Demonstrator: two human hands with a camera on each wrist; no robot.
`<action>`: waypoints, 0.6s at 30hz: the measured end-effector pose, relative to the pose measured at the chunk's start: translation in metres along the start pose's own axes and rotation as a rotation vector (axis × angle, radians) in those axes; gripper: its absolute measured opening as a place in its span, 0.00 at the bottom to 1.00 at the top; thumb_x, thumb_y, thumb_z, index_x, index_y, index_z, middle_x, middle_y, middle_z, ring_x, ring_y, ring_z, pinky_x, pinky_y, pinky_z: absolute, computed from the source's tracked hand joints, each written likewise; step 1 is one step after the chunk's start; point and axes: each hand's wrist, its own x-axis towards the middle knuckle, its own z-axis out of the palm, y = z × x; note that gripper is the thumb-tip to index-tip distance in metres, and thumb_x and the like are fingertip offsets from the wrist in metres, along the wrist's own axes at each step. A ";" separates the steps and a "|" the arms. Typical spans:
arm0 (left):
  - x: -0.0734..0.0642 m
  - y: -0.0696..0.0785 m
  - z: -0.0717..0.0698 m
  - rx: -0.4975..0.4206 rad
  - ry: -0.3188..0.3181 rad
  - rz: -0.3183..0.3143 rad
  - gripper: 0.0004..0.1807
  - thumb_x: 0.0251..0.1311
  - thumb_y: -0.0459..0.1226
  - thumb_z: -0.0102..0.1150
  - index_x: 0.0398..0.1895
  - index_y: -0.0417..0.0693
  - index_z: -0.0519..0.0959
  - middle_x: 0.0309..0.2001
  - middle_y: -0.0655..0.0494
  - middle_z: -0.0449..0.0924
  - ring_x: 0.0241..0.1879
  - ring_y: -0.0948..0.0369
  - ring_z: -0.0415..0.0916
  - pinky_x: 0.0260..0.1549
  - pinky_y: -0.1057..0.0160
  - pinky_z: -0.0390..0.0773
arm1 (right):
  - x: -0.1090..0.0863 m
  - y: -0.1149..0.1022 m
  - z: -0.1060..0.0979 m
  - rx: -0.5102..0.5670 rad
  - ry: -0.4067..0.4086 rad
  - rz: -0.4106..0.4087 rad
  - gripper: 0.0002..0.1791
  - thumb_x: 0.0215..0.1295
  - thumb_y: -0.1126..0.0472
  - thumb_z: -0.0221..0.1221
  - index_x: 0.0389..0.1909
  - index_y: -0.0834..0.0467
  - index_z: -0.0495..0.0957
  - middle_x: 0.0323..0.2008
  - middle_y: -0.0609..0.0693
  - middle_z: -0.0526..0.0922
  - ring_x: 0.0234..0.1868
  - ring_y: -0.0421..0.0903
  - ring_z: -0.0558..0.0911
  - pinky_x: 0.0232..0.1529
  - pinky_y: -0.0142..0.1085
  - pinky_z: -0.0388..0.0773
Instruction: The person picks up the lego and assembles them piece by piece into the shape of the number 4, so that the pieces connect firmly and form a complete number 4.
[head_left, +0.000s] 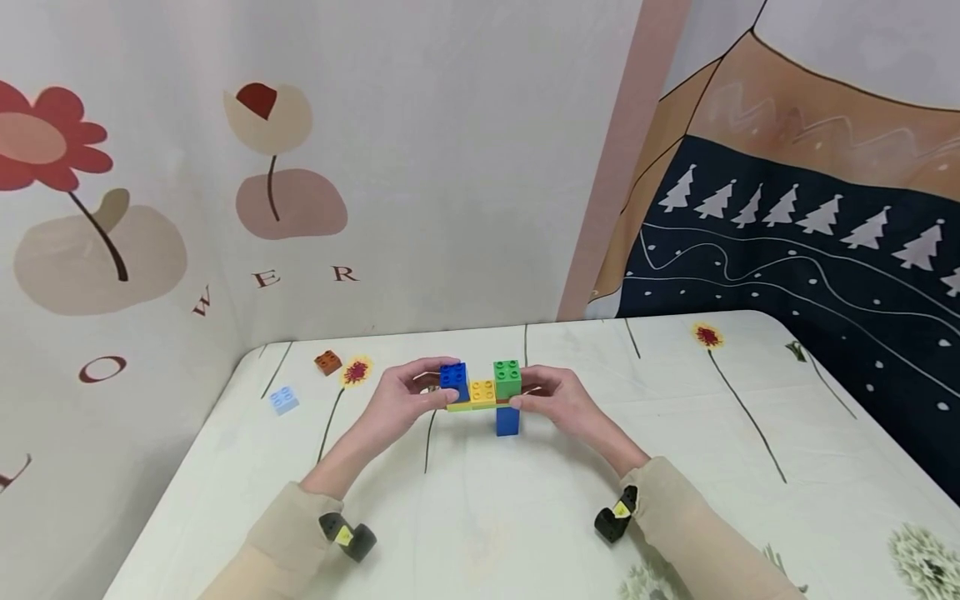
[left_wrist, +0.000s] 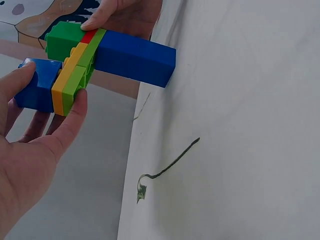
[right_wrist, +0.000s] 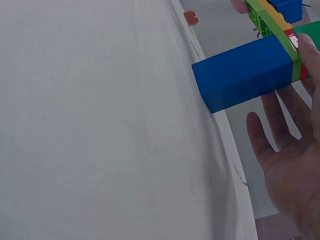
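Observation:
Both hands hold a joined structure of toy building bricks over the table. Its left end carries a blue brick (head_left: 453, 377), pinched by my left hand (head_left: 396, 400), with a finger under the lime-green layer (left_wrist: 75, 82) beneath. A yellow brick (head_left: 483, 392) fills the middle. On the right, a green brick (head_left: 507, 377) sits over a thin red brick (left_wrist: 88, 36). My right hand (head_left: 564, 403) grips this end, thumb against the red brick's side. Below that end, a blue column (right_wrist: 245, 72) of two stacked bricks points down; its foot is close over the tabletop.
An orange-brown brick (head_left: 327, 362) and a light blue brick (head_left: 283, 400) lie apart at the table's far left. The flower-printed cloth (head_left: 480, 517) covers the table. A white printed curtain (head_left: 465, 167) hangs behind its far edge.

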 end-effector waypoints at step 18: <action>0.004 0.007 0.001 0.043 0.011 -0.014 0.25 0.60 0.32 0.73 0.62 0.44 0.82 0.59 0.44 0.81 0.57 0.48 0.78 0.49 0.62 0.84 | -0.001 0.001 -0.001 0.006 -0.002 -0.017 0.24 0.65 0.62 0.69 0.61 0.64 0.81 0.48 0.54 0.87 0.50 0.50 0.82 0.52 0.36 0.81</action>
